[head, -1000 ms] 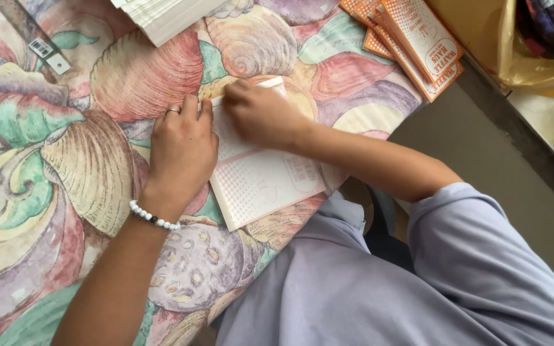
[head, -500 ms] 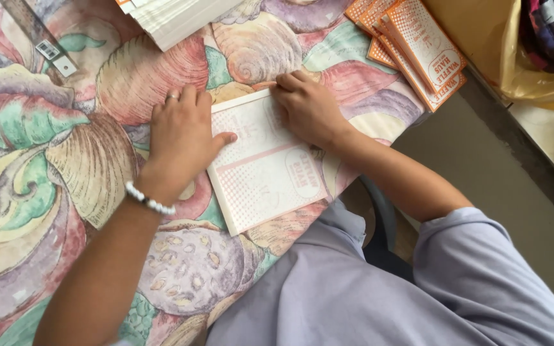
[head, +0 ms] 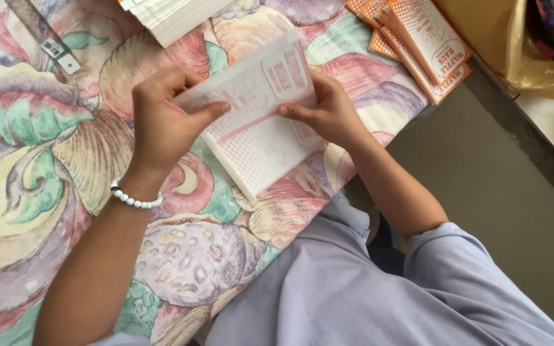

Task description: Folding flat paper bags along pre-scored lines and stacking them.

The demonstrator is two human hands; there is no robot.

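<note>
I hold a thin white paper bag with pale red print over a table covered by a colourful patterned cloth. My left hand pinches its left edge, thumb on top. My right hand grips the right edge. The bag's upper part is lifted and folding toward me, and its lower end still lies on the cloth. A white bead bracelet sits on my left wrist.
A stack of white paper sheets lies at the table's far edge. Orange printed bags are piled at the far right corner. A yellow plastic bag stands on the floor to the right. A small tag lies far left.
Earlier both hands pressed the bag flat on the cloth. Now they have taken hold of its two side edges and raised its upper part off the table.
</note>
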